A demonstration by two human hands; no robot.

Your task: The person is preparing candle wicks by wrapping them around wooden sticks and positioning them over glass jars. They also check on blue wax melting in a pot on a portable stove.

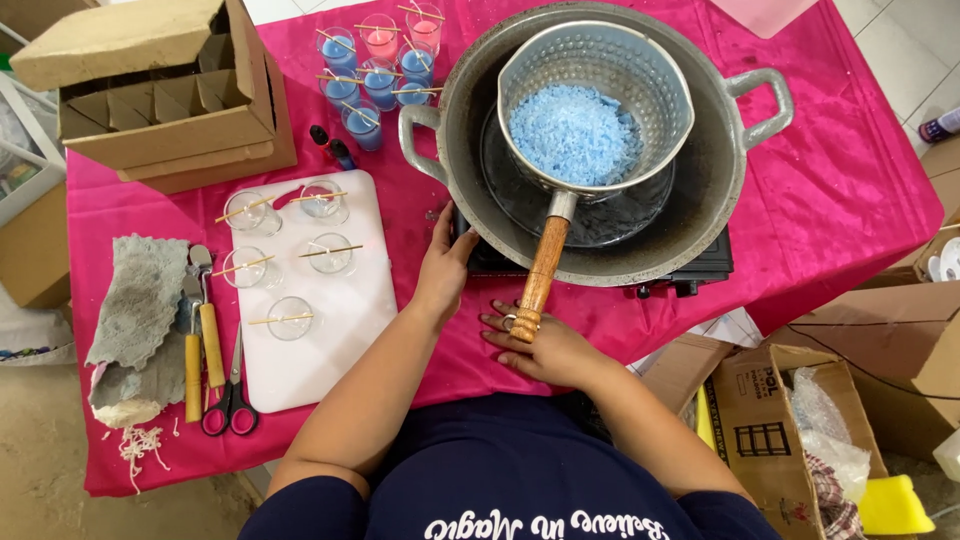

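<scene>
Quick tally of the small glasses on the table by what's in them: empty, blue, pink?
Empty glasses with wick sticks, on the white board: 5
Glasses filled with blue wax: 5
Glasses filled with pink wax: 2
Total: 12

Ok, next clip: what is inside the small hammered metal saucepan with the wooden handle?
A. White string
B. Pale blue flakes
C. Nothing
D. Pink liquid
B. The small hammered metal saucepan sits inside the large grey two-handled pot and holds a heap of pale blue flakes, dry and unmelted by the look of it; the right hand rests at the end of its wooden handle.
</scene>
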